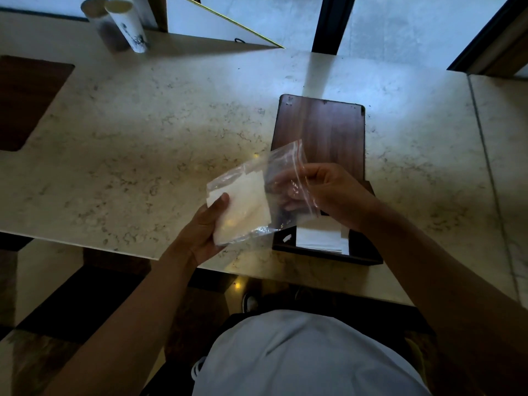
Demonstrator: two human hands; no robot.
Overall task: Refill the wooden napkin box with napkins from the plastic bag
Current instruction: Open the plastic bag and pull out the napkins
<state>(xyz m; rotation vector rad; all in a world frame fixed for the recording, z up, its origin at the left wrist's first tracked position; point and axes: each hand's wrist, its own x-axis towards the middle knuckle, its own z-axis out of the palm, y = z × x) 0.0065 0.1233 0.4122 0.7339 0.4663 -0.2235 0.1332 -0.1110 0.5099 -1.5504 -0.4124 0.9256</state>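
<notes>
A clear zip plastic bag (281, 167) with a red seal strip is held above the marble table, just left of the dark wooden napkin box (320, 130). My left hand (204, 227) grips the bag's lower end around a stack of white napkins (245, 201) inside it. My right hand (328, 192) pinches the bag's open mouth, its fingers partly inside the plastic. The box's lid lies open toward the far side; white napkins (317, 240) show in its near compartment, partly hidden by my right wrist.
The marble table (143, 132) has its near edge running under my arms. A white cylinder (128, 24) and a grey one (100, 21) stand at the far left. A dark brown inset (25, 101) is at the left edge.
</notes>
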